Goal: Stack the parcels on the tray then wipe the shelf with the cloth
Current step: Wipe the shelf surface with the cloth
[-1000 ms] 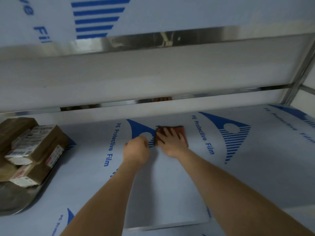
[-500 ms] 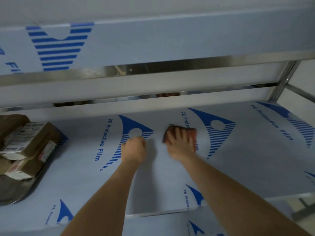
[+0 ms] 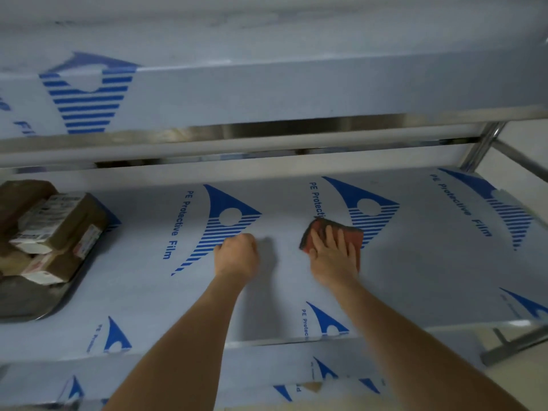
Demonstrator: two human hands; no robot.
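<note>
Wiping goes best with the right hand [image 3: 333, 256] flat on the cloth [image 3: 353, 234], sweeping the shelf [image 3: 430, 262] evenly; left hand [image 3: 235, 258] fisted, empty.

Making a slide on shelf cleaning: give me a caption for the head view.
Right hand presses red cloth on film-covered shelf; parcels stacked on tray.

We see 1 steel post [image 3: 481, 146] at the far right. Leftward from it runs the upper tier [image 3: 296, 93], its front wrapped in pale film, with 1 blue striped logo [image 3: 86, 99] well left of the post. A steel rail [image 3: 525, 163] slants off to the post's right. Below the post lie pale floor [image 3: 522, 384] and a film-wrapped lower tier [image 3: 252, 372].
</note>
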